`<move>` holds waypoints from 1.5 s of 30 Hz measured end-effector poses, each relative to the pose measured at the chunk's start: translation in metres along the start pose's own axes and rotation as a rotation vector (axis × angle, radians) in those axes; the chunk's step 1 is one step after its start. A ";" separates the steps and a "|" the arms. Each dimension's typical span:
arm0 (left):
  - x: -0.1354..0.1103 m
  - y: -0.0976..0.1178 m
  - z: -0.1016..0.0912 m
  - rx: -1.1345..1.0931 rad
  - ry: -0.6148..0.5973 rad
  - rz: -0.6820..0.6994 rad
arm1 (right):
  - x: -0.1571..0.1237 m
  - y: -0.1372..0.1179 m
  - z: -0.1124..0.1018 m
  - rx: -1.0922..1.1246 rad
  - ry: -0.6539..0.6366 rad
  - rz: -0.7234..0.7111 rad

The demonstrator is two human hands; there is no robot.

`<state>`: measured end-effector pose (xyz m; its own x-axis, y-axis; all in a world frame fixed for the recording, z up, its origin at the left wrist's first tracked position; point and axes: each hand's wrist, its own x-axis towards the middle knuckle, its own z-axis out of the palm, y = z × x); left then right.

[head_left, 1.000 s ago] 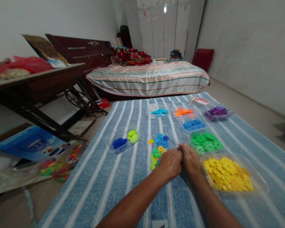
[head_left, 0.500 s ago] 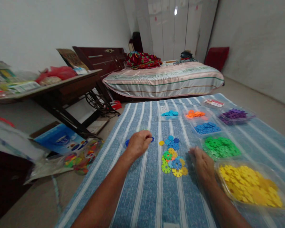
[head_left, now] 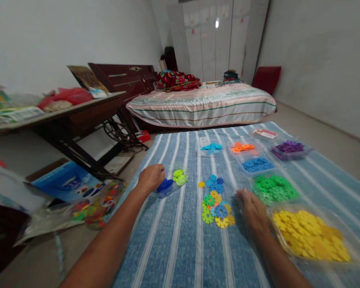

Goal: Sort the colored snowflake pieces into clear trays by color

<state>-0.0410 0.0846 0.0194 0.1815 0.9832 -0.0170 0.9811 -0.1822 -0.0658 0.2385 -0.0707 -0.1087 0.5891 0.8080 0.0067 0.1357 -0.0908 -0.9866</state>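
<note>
My left hand has its fingers pressed together just above the clear container of dark blue snowflake discs. Whatever it may pinch is hidden. Beside those lie lime-green discs, also in a clear container. My right hand rests low over the cloth with curled fingers, left of the green discs; I cannot make out anything in it. Between the hands is a loose pile of mixed discs, with blue discs and one yellow disc above it.
Clear trays hold yellow discs, blue discs, orange discs, light-blue discs and purple discs. They stand on a striped blue cloth. A bed lies beyond, a cluttered sewing table to the left.
My left hand has moved left, from near the loose discs to the dark blue container, uncovering the lime-green discs. The dark blue disc at its fingertips no longer shows. My right hand stays put.
</note>
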 end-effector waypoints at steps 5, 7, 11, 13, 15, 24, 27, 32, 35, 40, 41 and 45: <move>-0.006 0.050 0.004 -0.229 0.015 0.297 | 0.000 0.001 0.001 0.002 0.005 -0.003; -0.007 0.079 0.011 -0.265 -0.038 0.405 | 0.000 0.001 0.002 0.008 0.010 -0.005; -0.003 0.131 0.027 -0.197 -0.104 0.460 | 0.001 0.001 0.002 0.010 0.006 -0.003; 0.002 0.150 0.033 -0.136 -0.141 0.430 | 0.001 0.001 0.002 0.004 0.000 -0.004; 0.008 0.164 0.036 -0.093 -0.169 0.409 | 0.001 0.002 0.002 0.002 -0.007 0.002; 0.019 0.183 0.043 -0.060 -0.237 0.428 | 0.001 -0.003 0.003 0.012 -0.017 -0.011; 0.018 0.183 0.044 -0.071 -0.244 0.435 | 0.001 -0.004 0.003 -0.001 -0.015 -0.012; 0.017 0.186 0.046 -0.096 -0.233 0.418 | 0.002 -0.004 0.003 -0.006 -0.004 -0.032; 0.017 0.188 0.047 -0.121 -0.222 0.406 | 0.002 -0.005 0.004 -0.009 0.006 -0.041; 0.008 0.181 0.044 -0.169 -0.181 0.413 | 0.000 -0.001 0.003 -0.010 -0.015 -0.018; 0.006 0.176 0.042 -0.188 -0.166 0.420 | 0.000 0.001 0.002 -0.011 -0.023 -0.007; 0.003 0.143 0.027 -0.308 -0.073 0.404 | -0.001 0.003 0.001 -0.023 -0.034 0.018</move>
<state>0.0982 0.0614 -0.0167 0.5563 0.8295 -0.0501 0.8096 -0.5274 0.2576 0.2378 -0.0716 -0.1118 0.5645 0.8253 -0.0168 0.1440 -0.1186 -0.9824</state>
